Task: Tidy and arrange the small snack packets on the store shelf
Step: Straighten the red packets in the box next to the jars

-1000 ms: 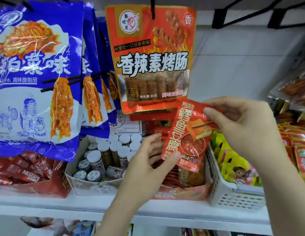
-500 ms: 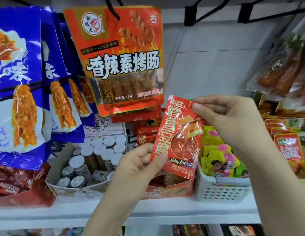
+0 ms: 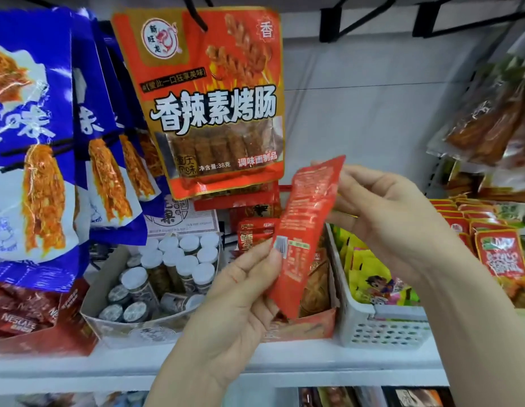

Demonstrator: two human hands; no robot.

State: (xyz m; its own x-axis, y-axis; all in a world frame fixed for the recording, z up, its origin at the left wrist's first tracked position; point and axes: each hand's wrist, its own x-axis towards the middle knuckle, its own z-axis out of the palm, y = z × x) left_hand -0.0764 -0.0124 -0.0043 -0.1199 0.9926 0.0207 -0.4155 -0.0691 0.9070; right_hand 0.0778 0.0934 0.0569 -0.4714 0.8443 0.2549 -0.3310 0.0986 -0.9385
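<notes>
Now showing its barcode back, having faced printed front half a second ago: small red packet [image 3: 306, 230] being pinched low by left hand [image 3: 240, 289] and top by right hand [image 3: 381, 218], above red carton [image 3: 311, 324] on shelf [image 3: 284, 359]; probably being checked before restacking.

Orange hanging bag [image 3: 210, 98]: "香辣素烤肠", "38克". Red box [image 3: 23, 318]: "NESCAFE".

Both hands, left [image 3: 240, 292], right [image 3: 384, 218], pinch red packet [image 3: 306, 230], barcode side showing.
</notes>
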